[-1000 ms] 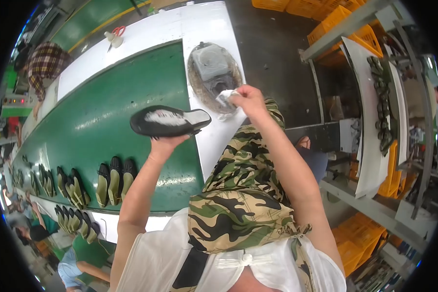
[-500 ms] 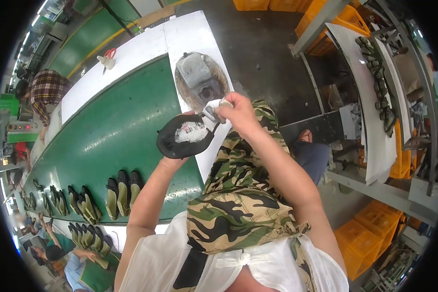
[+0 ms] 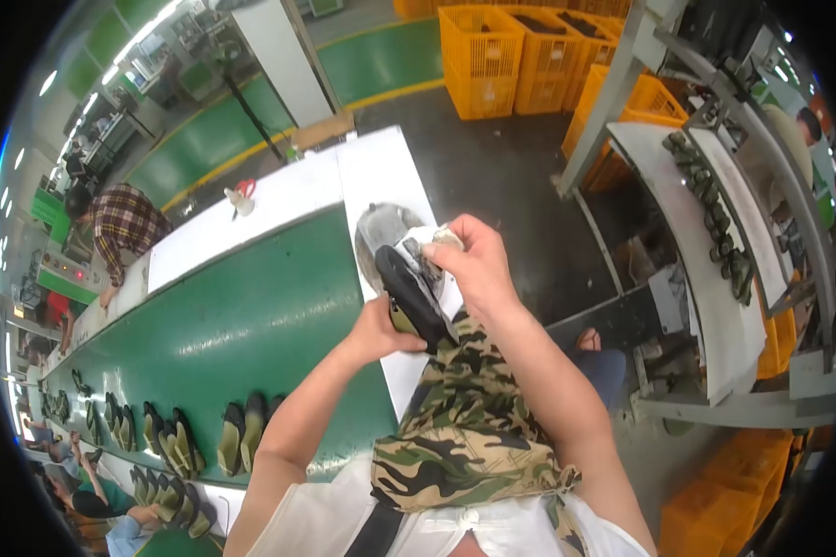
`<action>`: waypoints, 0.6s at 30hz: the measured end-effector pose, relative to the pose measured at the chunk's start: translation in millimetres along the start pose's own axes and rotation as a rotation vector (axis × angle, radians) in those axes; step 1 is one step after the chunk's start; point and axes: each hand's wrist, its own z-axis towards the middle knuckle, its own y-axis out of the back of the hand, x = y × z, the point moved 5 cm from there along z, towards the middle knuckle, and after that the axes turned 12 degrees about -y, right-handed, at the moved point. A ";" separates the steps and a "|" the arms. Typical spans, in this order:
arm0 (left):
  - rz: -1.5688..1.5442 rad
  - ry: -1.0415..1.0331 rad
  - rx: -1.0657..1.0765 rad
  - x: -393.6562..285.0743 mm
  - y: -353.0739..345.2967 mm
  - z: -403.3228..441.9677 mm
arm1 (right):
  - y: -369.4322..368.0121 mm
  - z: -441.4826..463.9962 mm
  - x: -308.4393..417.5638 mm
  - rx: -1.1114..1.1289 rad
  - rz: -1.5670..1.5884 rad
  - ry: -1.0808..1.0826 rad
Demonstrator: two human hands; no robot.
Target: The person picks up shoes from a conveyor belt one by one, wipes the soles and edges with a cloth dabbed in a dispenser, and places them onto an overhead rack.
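Observation:
My left hand (image 3: 381, 334) grips a black shoe (image 3: 412, 297) with an olive sole, its fingers wrapped round the sole side. The shoe stands tipped up on edge above the white table edge, its opening turned to the right. My right hand (image 3: 481, 274) is closed on a crumpled white cloth (image 3: 448, 239) at the shoe's opening; whether it is cloth or paper is hard to tell. Behind the shoe sits a round stained tray (image 3: 366, 243) with a grey container (image 3: 388, 221), both partly hidden.
A green conveyor (image 3: 269, 306) bears several black shoes (image 3: 241, 432) at the near left. Red-handled scissors (image 3: 244, 187) lie beside a white bottle on the white table. A person in a plaid shirt (image 3: 132, 220) works at left. Orange crates (image 3: 481, 60) and a rack (image 3: 655, 176) stand beyond.
The shoe has turned from showing its opening with white stuff inside to standing on edge. My right hand still holds the white cloth. The view has tilted up.

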 end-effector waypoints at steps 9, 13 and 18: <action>-0.531 0.132 0.241 -12.9 -20.3 10.3 | 27.7 25.1 15.8 -0.009 -0.088 0.252; -0.683 0.273 0.229 -1.1 -32.6 11.6 | 47.0 20.2 -9.7 0.034 0.054 0.192; -0.741 0.306 0.211 7.6 -55.1 26.4 | 82.4 -2.1 -38.1 0.074 0.110 0.148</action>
